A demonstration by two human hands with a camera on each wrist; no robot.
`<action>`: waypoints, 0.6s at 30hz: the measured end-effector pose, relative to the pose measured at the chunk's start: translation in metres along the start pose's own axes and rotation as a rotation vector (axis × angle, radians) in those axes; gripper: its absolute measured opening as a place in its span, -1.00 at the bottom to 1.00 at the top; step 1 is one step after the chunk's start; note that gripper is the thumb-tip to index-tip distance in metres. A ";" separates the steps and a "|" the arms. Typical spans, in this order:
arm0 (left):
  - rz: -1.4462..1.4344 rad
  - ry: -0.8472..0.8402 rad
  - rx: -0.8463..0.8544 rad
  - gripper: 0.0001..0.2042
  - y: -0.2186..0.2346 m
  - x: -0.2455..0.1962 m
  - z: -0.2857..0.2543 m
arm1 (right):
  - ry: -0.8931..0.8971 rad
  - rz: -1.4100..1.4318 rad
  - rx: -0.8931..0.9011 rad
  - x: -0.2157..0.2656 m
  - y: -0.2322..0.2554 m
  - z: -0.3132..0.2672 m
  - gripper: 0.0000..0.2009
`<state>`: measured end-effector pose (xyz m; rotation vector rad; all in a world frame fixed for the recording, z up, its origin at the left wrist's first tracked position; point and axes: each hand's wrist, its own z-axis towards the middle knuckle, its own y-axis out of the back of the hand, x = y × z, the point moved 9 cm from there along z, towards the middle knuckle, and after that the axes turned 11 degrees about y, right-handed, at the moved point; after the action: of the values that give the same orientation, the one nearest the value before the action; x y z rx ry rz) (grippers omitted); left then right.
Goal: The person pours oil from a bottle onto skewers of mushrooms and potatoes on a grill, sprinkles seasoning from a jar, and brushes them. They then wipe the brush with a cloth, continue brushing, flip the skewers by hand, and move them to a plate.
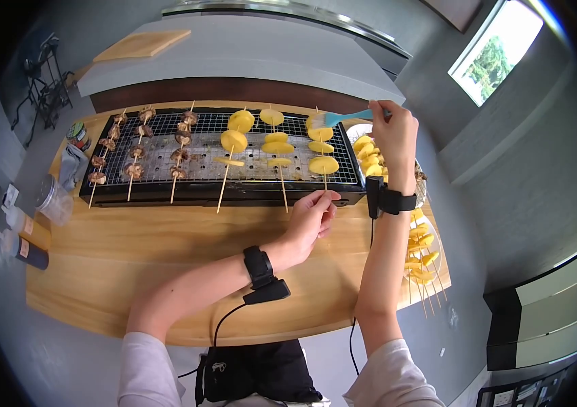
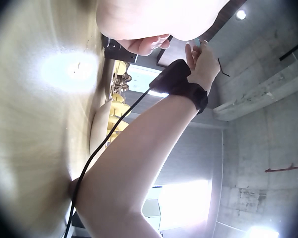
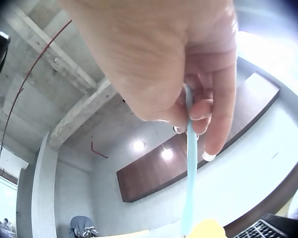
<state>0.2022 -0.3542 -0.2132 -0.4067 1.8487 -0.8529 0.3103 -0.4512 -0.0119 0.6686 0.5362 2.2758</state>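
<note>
My right hand [image 1: 395, 136] holds a light blue basting brush [image 1: 348, 117] by its handle; the same brush [image 3: 191, 168] runs down from my fingers in the right wrist view. Its pale head lies over the top slice of the rightmost skewer of yellow slices [image 1: 323, 165], which look like potato. Low on that skewer, my left hand [image 1: 309, 224] pinches the stick's near end between thumb and fingers. The skewer lies across the wire rack of a black grill [image 1: 254, 195]. In the left wrist view the left hand's [image 2: 156, 20] fingertips are mostly hidden.
Two more yellow skewers [image 1: 276, 147] and several mushroom skewers [image 1: 181, 149] share the rack. Plates of yellow skewers [image 1: 423, 247] stand at the right. Squeeze bottles [image 1: 27, 227], a clear jar [image 1: 53, 200] and a tin [image 1: 77, 136] are at the table's left. Cables hang from both wrist cameras.
</note>
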 end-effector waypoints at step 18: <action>-0.018 0.010 -0.008 -0.78 0.001 0.002 0.000 | -0.054 -0.290 0.035 -0.020 0.030 -0.006 -0.73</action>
<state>0.2017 -0.3552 -0.2151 -0.4255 1.8610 -0.8619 0.3040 -0.4872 -0.0068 0.6239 0.6065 1.9767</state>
